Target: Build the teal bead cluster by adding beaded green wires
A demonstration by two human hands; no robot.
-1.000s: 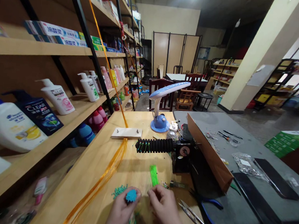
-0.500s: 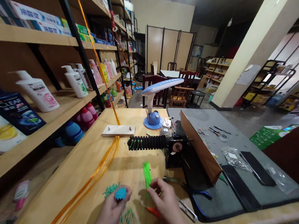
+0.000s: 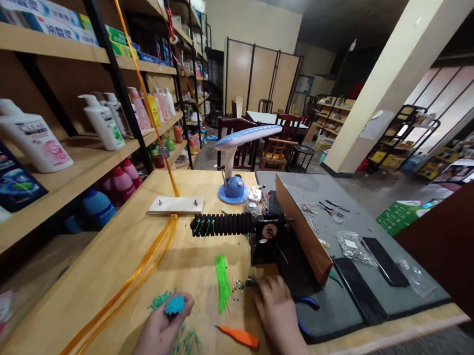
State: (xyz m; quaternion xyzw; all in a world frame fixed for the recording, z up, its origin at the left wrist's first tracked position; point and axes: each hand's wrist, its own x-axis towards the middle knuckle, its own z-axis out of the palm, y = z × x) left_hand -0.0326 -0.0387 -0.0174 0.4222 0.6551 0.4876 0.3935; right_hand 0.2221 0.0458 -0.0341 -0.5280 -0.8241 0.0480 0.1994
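Observation:
My left hand [image 3: 163, 325] is closed around a turquoise, scalloped-edged piece [image 3: 175, 305] with a dark underside. Small turquoise beads [image 3: 158, 300] lie in a pile just behind that hand, and thin looped cords with turquoise beads [image 3: 186, 344] lie to its right. Farther right, my right hand [image 3: 273, 299] rests low over the table, its fingers curled. The end of a small dark tool [image 3: 250, 281] pokes out beside them, but the fingertips are hidden. An orange-handled pointed tool [image 3: 241, 337] and a bundle of bright green strands [image 3: 222, 286] lie between my hands.
A black ridged roller [image 3: 223, 225] on a stand holds several looped cords. Behind it stands a blue lamp [image 3: 234, 188]. Orange strands [image 3: 148, 263] hang from a clamped white plate [image 3: 176, 205]. A brown upright board [image 3: 304, 232] edges the grey mat [image 3: 365, 220]; shelves stand left.
My right hand has left the green strands and orange tool and moved right, over the small dark tool. My left hand still holds the turquoise piece. The view has shifted slightly right.

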